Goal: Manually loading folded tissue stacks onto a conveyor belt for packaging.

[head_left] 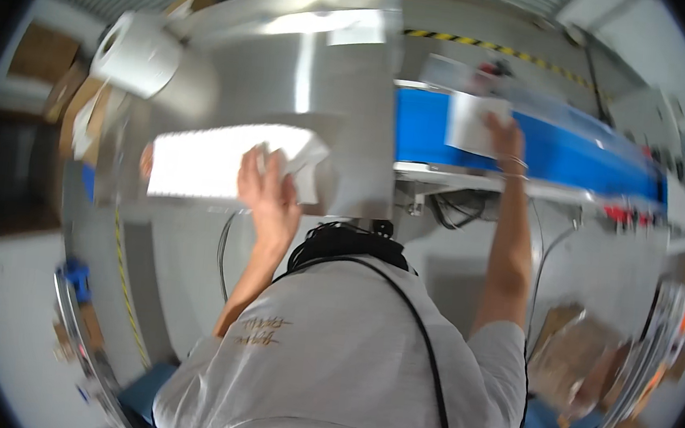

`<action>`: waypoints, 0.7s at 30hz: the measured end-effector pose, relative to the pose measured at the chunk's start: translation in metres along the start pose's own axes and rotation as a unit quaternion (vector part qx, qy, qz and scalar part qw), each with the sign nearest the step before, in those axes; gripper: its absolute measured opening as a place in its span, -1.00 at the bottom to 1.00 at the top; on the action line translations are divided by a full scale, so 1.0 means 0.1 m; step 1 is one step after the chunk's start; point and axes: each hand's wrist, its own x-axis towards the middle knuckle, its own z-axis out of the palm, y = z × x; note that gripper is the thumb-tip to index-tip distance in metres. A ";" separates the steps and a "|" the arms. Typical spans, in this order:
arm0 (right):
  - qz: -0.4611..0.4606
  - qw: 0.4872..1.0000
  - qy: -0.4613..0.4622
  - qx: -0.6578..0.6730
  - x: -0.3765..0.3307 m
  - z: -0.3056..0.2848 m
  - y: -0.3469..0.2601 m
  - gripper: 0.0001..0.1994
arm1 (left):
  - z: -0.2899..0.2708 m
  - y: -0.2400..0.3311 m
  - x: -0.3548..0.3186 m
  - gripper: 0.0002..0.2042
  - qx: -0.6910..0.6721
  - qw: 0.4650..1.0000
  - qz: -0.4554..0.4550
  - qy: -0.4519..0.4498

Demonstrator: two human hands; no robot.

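A long white bundle [204, 161] with fine ridged edges lies along the near side of a steel table [344, 100]. Its right end is crumpled. There my left hand [270, 187] rests on top, fingers apart and slightly bent. My right arm reaches out over the blue conveyor belt [423, 127] to the right. Between the fingers of my right hand [508, 139] is a flat white packet [470, 123], held by its right side above the belt. Motion blurs both packet and fingers. A small blurred shape, perhaps fingertips, shows at the bundle's left end.
A large white roll [138, 57] stands at the table's far left corner. A clear guard [564, 107] runs along the belt's far side. Cables [453, 211] hang under the conveyor's near edge. Cardboard and clear plastic wrap [578, 361] lie on the floor at right.
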 end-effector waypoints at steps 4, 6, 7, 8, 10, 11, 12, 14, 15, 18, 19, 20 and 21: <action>0.091 0.912 0.209 -0.340 -0.20 -0.48 -0.51 -0.32 | 0.02 0.05 0.04 -0.59 -0.022 1.000 -0.013 0.003; -0.009 0.905 0.244 -0.349 -0.32 -0.42 -0.88 -0.32 | 0.02 0.04 0.02 -0.61 -0.021 1.000 -0.016 0.010; -0.072 0.943 0.189 -0.265 -0.34 -0.34 -0.99 -0.33 | 0.00 0.05 0.02 -0.62 -0.031 0.999 -0.025 0.012; -0.189 0.969 0.076 -0.136 -0.33 -0.21 -1.11 -0.39 | 0.00 0.05 0.01 -0.62 -0.031 0.999 -0.031 0.013; -0.229 0.959 -0.148 0.073 -0.69 0.18 -1.81 -0.40 | 0.00 0.04 0.00 -0.63 -0.025 0.999 -0.027 0.001; -0.223 0.935 -0.257 0.097 -0.83 0.29 -2.17 -0.39 | -0.01 0.03 -0.01 -0.63 -0.029 0.999 -0.029 0.001; -0.250 0.905 -0.317 0.134 -0.93 0.46 -2.38 -0.40 | -0.01 0.01 -0.01 -0.63 -0.027 0.999 -0.025 -0.006; -0.266 0.870 -0.369 0.191 -1.03 0.78 -2.68 -0.41 | -0.03 0.00 0.00 -0.63 -0.027 0.999 -0.020 -0.014; -0.295 0.858 -0.375 0.188 -1.01 0.92 -2.73 -0.42 | -0.04 0.02 0.02 -0.65 -0.027 0.999 -0.020 -0.027; -0.368 0.859 -0.332 0.126 -0.96 1.12 -2.69 -0.51 | -0.08 0.04 0.07 -0.63 -0.046 0.997 -0.047 -0.028; -0.235 0.857 -0.405 0.214 -0.96 1.10 -2.64 -0.55 | -0.08 0.01 0.06 -0.57 -0.051 0.997 -0.055 -0.014; -0.098 0.827 -0.467 0.296 -0.96 1.09 -2.60 -0.58 | -0.07 -0.03 0.05 -0.55 -0.033 0.997 -0.068 -0.008; -0.093 0.845 -0.394 0.350 -0.95 1.07 -2.46 -0.61 | -0.08 -0.07 0.05 -0.54 -0.016 0.997 -0.082 -0.003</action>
